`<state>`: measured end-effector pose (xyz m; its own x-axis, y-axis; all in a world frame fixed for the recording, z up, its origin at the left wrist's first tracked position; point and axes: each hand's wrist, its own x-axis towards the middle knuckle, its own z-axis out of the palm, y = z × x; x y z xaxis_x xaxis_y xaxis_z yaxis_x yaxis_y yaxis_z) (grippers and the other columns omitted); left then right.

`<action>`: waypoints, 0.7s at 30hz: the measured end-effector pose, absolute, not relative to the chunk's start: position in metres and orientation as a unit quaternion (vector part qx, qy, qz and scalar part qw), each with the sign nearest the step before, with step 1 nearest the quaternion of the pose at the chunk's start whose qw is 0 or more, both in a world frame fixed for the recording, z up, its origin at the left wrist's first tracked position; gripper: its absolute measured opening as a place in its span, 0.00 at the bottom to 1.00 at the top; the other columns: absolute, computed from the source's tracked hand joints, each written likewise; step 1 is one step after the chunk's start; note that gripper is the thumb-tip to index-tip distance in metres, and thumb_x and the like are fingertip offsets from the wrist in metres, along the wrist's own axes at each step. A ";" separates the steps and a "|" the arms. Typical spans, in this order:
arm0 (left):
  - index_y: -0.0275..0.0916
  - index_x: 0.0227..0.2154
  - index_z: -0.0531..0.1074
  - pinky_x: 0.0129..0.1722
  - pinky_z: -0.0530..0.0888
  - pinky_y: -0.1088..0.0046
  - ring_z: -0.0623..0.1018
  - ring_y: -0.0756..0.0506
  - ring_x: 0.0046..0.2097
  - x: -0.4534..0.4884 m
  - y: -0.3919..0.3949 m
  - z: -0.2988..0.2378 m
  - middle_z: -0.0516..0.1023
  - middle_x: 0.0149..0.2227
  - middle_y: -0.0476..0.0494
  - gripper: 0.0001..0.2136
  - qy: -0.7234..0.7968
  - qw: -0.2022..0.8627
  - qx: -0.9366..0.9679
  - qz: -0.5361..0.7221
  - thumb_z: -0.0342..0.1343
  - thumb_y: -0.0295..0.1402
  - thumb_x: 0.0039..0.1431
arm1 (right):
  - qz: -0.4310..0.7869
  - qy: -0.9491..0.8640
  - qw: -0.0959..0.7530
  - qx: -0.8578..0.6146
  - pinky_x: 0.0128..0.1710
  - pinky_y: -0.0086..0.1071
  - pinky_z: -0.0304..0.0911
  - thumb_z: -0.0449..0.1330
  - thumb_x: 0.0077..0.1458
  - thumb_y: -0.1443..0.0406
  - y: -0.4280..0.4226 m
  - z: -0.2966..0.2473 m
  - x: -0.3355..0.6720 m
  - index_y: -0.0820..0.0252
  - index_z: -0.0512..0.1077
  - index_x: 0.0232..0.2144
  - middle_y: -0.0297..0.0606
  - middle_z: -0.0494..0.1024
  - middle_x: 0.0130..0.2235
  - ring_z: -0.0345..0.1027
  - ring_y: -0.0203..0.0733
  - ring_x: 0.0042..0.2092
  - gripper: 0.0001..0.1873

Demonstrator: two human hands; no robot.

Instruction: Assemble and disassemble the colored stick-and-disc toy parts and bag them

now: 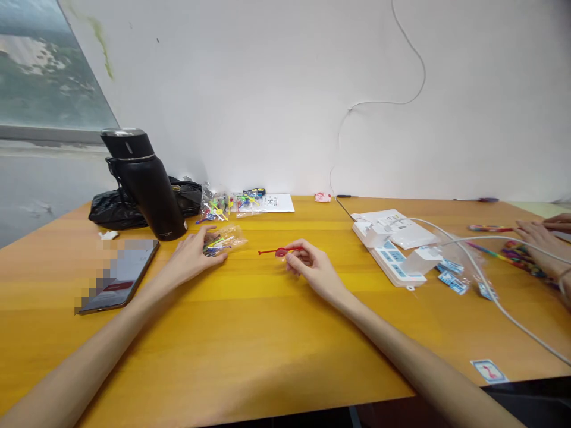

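Observation:
My right hand [314,267] is closed, thumb against fingers, on a thin red plastic stick with a round middle [281,252]. The stick lies nearly level just above the table, its forked end pointing left. To the left, my left hand [191,255] rests at a small clear plastic bag [232,236] of yellow, blue and green plastic pieces. Its thumb and fingers are apart around the bag's left end, and some fingertips are hidden. Behind it lie more clear bags of coloured plastic pieces [216,208].
A black bottle [149,190] stands before a black plastic bag [111,208], with a phone [122,279] nearer. At right are a white power strip [392,264] with plugged-in chargers, a trailing white cable [473,261], blue-and-white packets [452,279] and another person's hands [542,241] by multicoloured strands.

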<state>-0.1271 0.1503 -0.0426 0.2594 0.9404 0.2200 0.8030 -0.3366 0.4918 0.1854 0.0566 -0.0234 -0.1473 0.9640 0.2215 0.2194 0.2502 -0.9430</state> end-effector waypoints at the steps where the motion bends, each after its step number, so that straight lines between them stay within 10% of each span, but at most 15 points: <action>1: 0.40 0.62 0.62 0.57 0.69 0.53 0.75 0.31 0.57 -0.123 0.148 -0.042 0.77 0.55 0.34 0.35 0.541 0.157 0.786 0.257 0.61 0.52 0.55 | 0.398 -0.641 0.468 -0.460 0.37 0.31 0.66 0.61 0.63 0.54 0.058 -0.023 0.187 0.59 0.71 0.44 0.38 0.79 0.37 0.72 0.37 0.35 0.15; 21: 0.47 0.62 0.63 0.61 0.71 0.56 0.76 0.37 0.59 -0.075 0.099 -0.029 0.75 0.58 0.37 0.30 0.330 0.385 0.807 0.303 0.65 0.37 0.57 | 0.174 -0.791 0.396 -0.432 0.40 0.33 0.67 0.60 0.63 0.63 0.049 -0.004 0.196 0.56 0.75 0.47 0.36 0.79 0.36 0.72 0.39 0.36 0.11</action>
<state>-0.0749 0.0985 -0.0294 0.5984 0.7656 0.2362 0.2988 -0.4868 0.8209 0.1959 0.0485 -0.0042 -0.3119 0.8223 0.4760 0.5460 0.5651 -0.6184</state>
